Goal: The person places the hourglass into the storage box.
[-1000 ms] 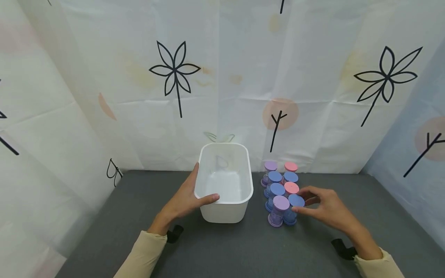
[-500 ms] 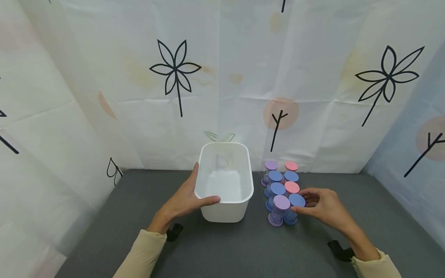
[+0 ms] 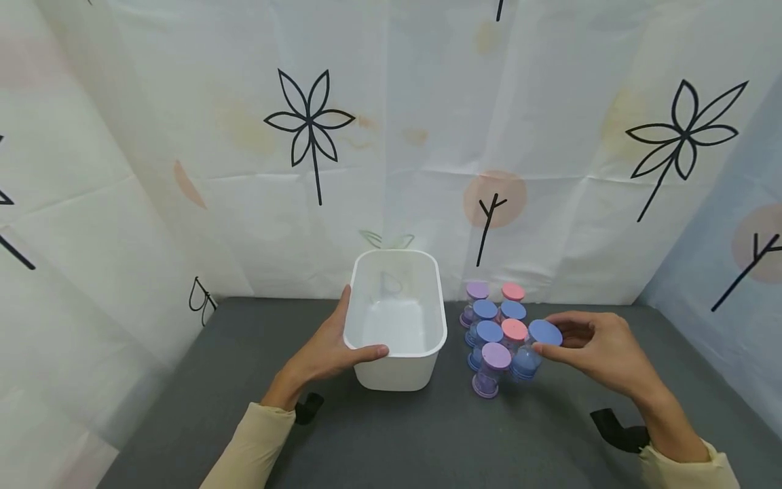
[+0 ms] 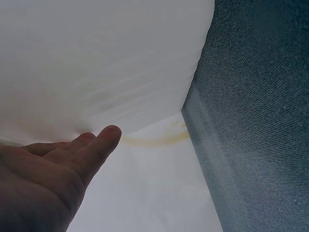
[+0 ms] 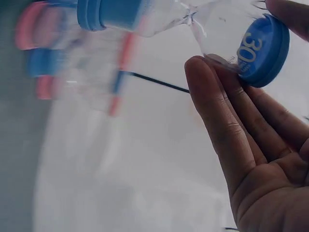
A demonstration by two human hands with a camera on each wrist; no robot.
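Note:
My right hand (image 3: 601,353) holds a blue-capped hourglass sand timer (image 3: 545,333) between thumb and fingers, tilted and raised beside the others. In the right wrist view the timer (image 5: 263,50) has a clear waist and a "30" on its cap. Left of the timers stands a white plastic bin (image 3: 394,375) with nothing visible inside. My left hand (image 3: 326,350) grips its near left corner, thumb over the front rim and fingers along the left side. In the left wrist view, the fingers (image 4: 96,150) lie against the pale bin wall (image 4: 120,63).
Several more sand timers stand in two close rows right of the bin, including a purple one (image 3: 495,356) nearest, a pink one (image 3: 514,330) and a blue one (image 3: 489,333). The dark grey table (image 3: 427,441) meets a patterned white cloth (image 3: 415,149) behind.
My right hand has lifted the blue sand timer from the near end of the right row and moved it up and right. The left hand and bin stay put.

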